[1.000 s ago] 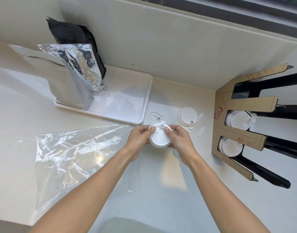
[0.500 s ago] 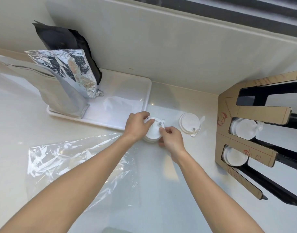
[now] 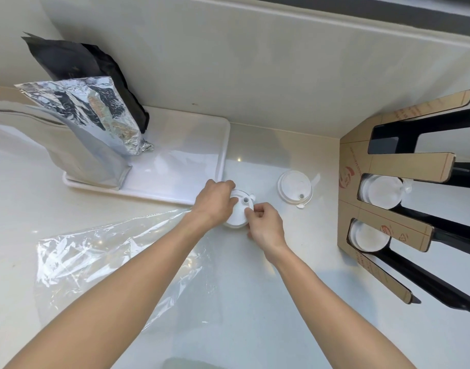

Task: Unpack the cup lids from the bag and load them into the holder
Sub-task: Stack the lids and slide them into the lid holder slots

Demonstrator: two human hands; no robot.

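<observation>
A small stack of white cup lids [image 3: 240, 211] rests on the counter beside the tray's corner. My left hand [image 3: 215, 202] grips the stack's left side, and my right hand [image 3: 265, 226] pinches its near right edge. A separate stack of white lids [image 3: 295, 189] lies to the right with its plug tab sticking out. The clear plastic bag [image 3: 108, 258] lies flat and empty at the left under my left forearm. The cardboard-faced lid holder [image 3: 347, 206] stands at the right; its middle slot [image 3: 380, 194] and lower slot [image 3: 367, 237] hold lids, and the top slot looks empty.
A white tray [image 3: 191, 155] sits against the back wall. On it stand a silver foil pouch [image 3: 79, 129] and a black pouch [image 3: 76, 67]. The wall runs close behind, and the holder's black rails [image 3: 428, 283] reach toward the lower right.
Both hands carried the lid stack away from me and lowered it onto the counter by the tray corner. My left hand shifted over its top-left side.
</observation>
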